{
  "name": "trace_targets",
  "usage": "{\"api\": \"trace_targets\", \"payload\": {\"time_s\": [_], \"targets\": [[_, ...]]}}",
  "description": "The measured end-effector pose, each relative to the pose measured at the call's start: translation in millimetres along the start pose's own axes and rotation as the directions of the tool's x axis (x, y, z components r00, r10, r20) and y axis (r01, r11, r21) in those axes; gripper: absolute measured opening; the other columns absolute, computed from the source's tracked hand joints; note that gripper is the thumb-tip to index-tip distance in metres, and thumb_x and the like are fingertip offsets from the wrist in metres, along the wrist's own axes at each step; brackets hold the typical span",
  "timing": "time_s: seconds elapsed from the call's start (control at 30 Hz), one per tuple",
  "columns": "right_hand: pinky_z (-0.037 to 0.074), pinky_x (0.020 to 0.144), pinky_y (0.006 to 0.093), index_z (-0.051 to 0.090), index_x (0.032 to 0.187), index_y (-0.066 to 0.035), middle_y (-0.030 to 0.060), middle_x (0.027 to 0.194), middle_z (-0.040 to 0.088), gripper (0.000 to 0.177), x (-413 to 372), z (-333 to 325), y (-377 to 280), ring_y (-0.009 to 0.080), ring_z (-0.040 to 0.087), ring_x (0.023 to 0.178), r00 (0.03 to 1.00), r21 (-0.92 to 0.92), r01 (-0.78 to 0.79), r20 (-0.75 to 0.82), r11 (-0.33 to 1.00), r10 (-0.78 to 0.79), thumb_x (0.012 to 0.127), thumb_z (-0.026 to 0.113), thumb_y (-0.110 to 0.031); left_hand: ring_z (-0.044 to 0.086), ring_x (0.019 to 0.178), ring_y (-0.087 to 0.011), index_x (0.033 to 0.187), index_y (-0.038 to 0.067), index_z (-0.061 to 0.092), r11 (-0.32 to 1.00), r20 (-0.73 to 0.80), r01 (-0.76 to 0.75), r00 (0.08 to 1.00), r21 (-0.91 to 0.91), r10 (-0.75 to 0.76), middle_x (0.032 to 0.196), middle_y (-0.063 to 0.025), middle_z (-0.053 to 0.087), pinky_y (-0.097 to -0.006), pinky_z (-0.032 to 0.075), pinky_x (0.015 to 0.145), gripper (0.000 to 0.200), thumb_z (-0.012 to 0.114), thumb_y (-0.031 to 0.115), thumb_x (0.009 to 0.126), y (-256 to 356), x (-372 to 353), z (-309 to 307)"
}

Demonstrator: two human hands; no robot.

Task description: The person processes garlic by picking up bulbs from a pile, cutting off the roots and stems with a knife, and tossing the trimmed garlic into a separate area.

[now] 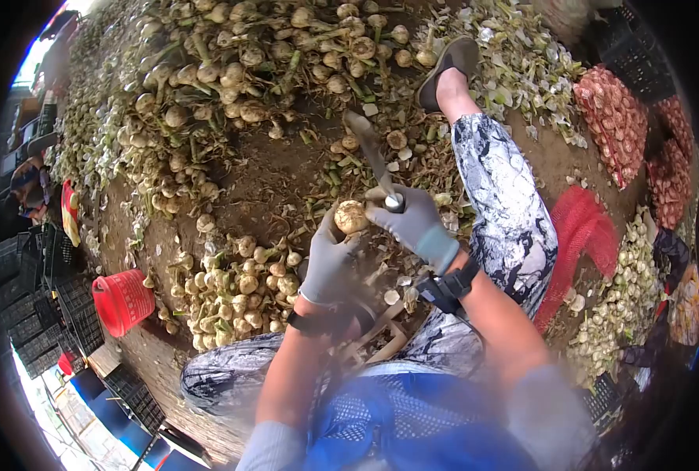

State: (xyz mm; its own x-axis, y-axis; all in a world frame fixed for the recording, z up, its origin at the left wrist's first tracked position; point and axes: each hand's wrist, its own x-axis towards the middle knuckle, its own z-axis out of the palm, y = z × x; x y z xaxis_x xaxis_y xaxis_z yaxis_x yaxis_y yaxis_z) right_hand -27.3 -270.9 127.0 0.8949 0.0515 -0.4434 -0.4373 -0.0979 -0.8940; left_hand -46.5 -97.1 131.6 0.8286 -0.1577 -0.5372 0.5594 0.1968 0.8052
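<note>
Both my hands wear grey gloves and meet in front of me, low over the ground. A pale round garlic bulb (351,217) is held in my left hand (332,255), its root side facing up. My right hand (417,225) is closed around the handle of a knife (371,149), whose blurred curved blade points away from me. The fingertips of my right hand are close beside the bulb. Beyond my hands lies a large heap of garlic with stalks (239,71). A smaller pile of trimmed bulbs (243,294) is near my left forearm.
A red bucket (124,302) stands at the left near stacked black crates (27,290). Right of my leg lies a red mesh net (573,243). Full red net sacks (612,122) and another garlic pile (620,302) are farther right. Cut scraps (522,74) cover the ground ahead.
</note>
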Motion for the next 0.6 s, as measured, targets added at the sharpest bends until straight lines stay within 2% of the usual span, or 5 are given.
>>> {"api": "trace_targets", "payload": {"time_s": [0.1,0.17,0.23,0.37,0.6], "targets": [[0.054,0.069,0.0382,0.067,0.102,-0.010,0.0096,0.086,0.068,0.022,-22.4,-2.9,-13.2,0.0283,0.068,0.075,0.898,-0.701,0.383,0.131,0.602,-0.419,0.081,0.070,-0.017,0.062,0.082,-0.0095,0.125,0.000,0.053,0.948,0.034,-0.119,0.993,0.295,0.114,0.099,-0.0019,0.065,-0.0248,0.054,0.068,0.048,0.073,0.006,0.082,-14.8,6.2,-32.8],[0.053,0.067,0.0456,0.063,0.097,-0.011,0.0110,0.085,0.063,0.020,-28.2,0.1,-11.9,0.0355,0.066,0.076,0.871,-0.735,0.439,0.207,0.517,-0.446,0.077,0.064,-0.010,0.061,0.080,-0.0087,0.122,0.002,0.053,0.981,0.070,-0.128,0.990,0.149,0.119,0.097,-0.0013,0.065,-0.0243,0.053,0.065,0.045,0.074,0.006,0.082,-5.5,-2.0,-30.5],[0.051,0.064,0.0442,0.065,0.106,-0.015,0.0096,0.083,0.062,0.035,-30.1,4.8,-12.2,0.0330,0.065,0.075,0.887,-0.803,0.416,0.257,0.426,-0.383,0.073,0.062,-0.005,0.062,0.082,-0.0094,0.126,0.003,0.051,0.678,0.307,-0.534,0.845,0.505,0.438,0.099,-0.0023,0.066,-0.0246,0.054,0.068,0.049,0.074,0.004,0.083,-9.4,-6.7,-41.6],[0.050,0.063,0.0451,0.064,0.107,-0.014,0.0094,0.083,0.062,0.038,-34.1,10.9,-16.3,0.0331,0.064,0.073,0.867,-0.789,0.466,0.316,0.401,-0.385,0.070,0.060,-0.003,0.064,0.090,-0.0124,0.134,0.002,0.047,0.964,0.074,-0.145,0.988,0.223,0.132,0.106,-0.0050,0.067,-0.0262,0.055,0.075,0.057,0.072,0.001,0.082,7.0,-8.7,-35.3],[0.052,0.063,0.0453,0.061,0.093,-0.012,0.0098,0.081,0.062,0.023,-34.3,12.8,-13.9,0.0329,0.066,0.072,0.894,-0.792,0.398,0.221,0.462,-0.391,0.070,0.065,-0.008,0.063,0.092,-0.0119,0.137,0.003,0.044,0.902,0.030,-0.121,0.992,0.415,0.120,0.108,-0.0054,0.067,-0.0268,0.055,0.077,0.064,0.074,0.001,0.080,-1.6,-0.6,-39.0]]}}
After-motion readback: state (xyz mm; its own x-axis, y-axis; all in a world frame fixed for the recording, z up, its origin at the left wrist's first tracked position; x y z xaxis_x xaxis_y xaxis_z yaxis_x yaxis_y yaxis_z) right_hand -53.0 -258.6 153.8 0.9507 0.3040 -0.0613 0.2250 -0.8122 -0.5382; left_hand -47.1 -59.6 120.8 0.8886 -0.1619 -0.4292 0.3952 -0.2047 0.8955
